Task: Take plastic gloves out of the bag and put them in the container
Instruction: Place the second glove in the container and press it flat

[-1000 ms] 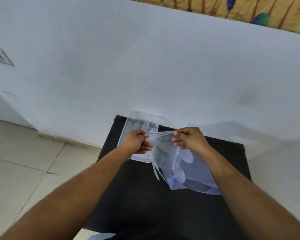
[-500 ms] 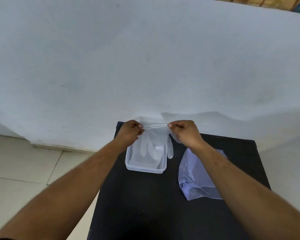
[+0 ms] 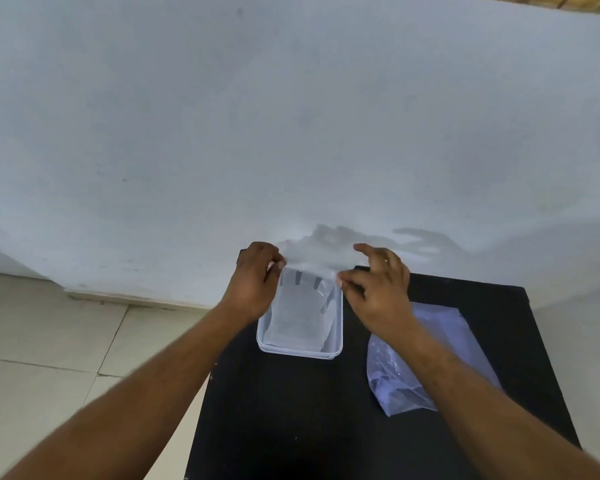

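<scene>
A clear plastic glove lies spread in the white rectangular container at the far left of the black table. My left hand pinches the glove's far left edge at the container's back rim. My right hand pinches the far right edge with thumb and forefinger, its other fingers raised. The translucent plastic bag lies flat on the table to the right, partly under my right forearm.
The black table stands against a white wall. Beige floor tiles lie to the left of the table. The wall is close behind the container.
The glove hung from both hands above the container half a second ago; now it has been lowered and lies flat inside. My right hand's outer fingers have lifted.
</scene>
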